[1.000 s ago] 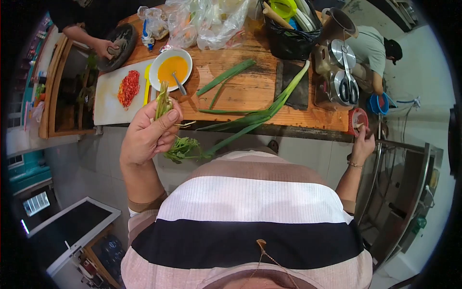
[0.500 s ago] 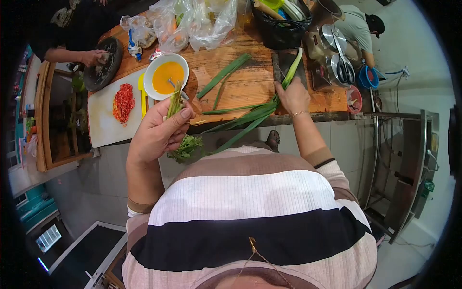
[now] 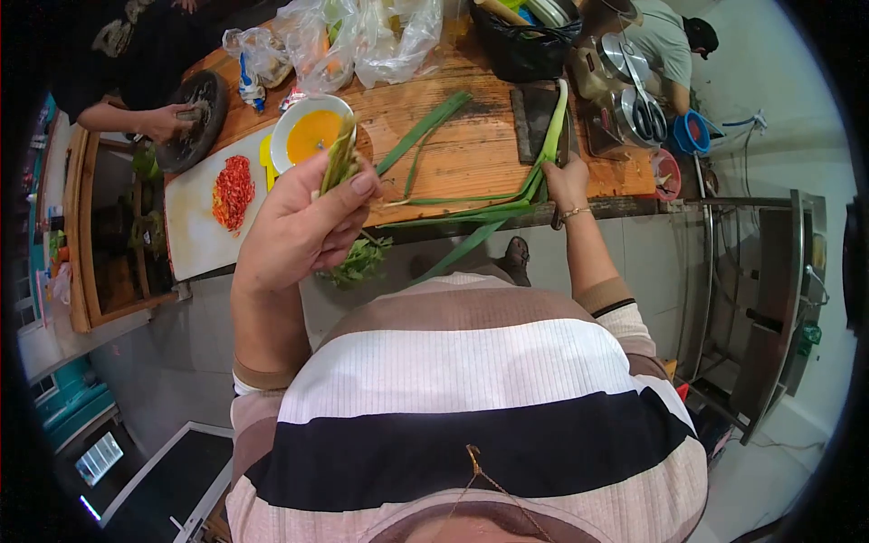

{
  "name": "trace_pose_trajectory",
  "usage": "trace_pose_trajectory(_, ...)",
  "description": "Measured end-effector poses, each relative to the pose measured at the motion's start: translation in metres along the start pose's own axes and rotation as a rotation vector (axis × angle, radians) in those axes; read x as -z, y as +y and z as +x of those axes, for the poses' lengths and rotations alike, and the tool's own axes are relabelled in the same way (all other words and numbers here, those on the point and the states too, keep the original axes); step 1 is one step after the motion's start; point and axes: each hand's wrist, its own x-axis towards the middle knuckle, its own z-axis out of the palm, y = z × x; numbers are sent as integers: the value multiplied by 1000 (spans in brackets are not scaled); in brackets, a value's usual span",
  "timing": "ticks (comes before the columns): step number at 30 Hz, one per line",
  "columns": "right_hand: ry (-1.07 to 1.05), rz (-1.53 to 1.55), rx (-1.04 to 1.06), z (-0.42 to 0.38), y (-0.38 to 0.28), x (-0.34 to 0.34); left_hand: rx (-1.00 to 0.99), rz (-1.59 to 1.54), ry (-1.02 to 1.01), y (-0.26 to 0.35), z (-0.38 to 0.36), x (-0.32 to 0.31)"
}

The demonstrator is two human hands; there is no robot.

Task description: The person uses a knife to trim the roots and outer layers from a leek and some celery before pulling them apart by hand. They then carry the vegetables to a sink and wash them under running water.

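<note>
My left hand (image 3: 312, 213) is closed around a bunch of leafy celery (image 3: 360, 261). Its pale stem ends stick up above my thumb, and the green leaves hang below my fist. On the right, my right hand (image 3: 568, 184) is closed on a knife (image 3: 565, 136), whose blade points away from me and is partly hidden. Beside that hand, a leek (image 3: 553, 122) lies with its white end over a dark board (image 3: 528, 127). Its long green leaves trail left and over the table edge. Cut leek leaves (image 3: 425, 132) lie at mid-table.
A white bowl (image 3: 281, 145) of orange liquid stands behind my left hand, near a cutting board (image 3: 186, 217) with chopped red chilli (image 3: 233, 195). Plastic bags (image 3: 398, 45), a black bag (image 3: 525, 50) and jars with scissors (image 3: 647, 118) line the back. Co-workers are at left and right.
My right hand has left the leek, moved slightly right and down, and taken hold of the knife. My left hand has shifted a little, still holding the celery.
</note>
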Motion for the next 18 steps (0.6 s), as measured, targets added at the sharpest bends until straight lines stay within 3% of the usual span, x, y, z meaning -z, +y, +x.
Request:
trace_pose_trajectory(7, -32, 455, -46, -9, 10, 6, 134, 51, -144, 29, 60, -34)
trace_pose_trajectory(10, -76, 647, -85, -11, 17, 5, 86, -14, -212, 21, 103, -37)
trace_pose_trajectory(13, -74, 655, -138, -20, 12, 10, 105, 11, -232, 11, 147, -36)
trace_pose_trajectory(16, -63, 602, -125, -24, 19, 10, 123, 222, -103, -2, 183, -46)
trace_pose_trajectory(18, -87, 615, -114, -23, 24, 9, 96, 609, -32, -7, 206, -55)
